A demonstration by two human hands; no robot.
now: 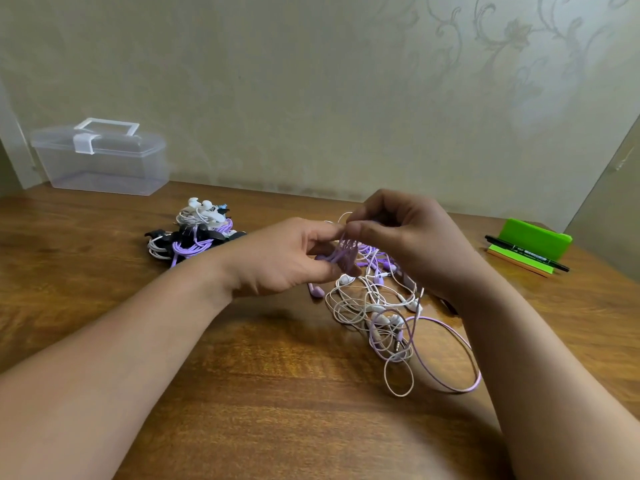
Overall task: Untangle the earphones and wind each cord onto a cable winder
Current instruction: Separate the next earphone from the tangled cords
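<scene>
Two pinches: left grip [287, 258] and right grip [398, 237] both clamp the purple cord [343, 249] between them. Tangle [377, 306] lies on the table [277, 375] just under the right grip. Cord looks light, limp, snag-prone; best held near a plug end.

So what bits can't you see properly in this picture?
- Head view: what is inside the purple cord bundle, covered by the left hand and right hand.
- Head view: how many earphones make up the tangle; the cords overlap.
- Head view: print on the black pen, too small.
</scene>
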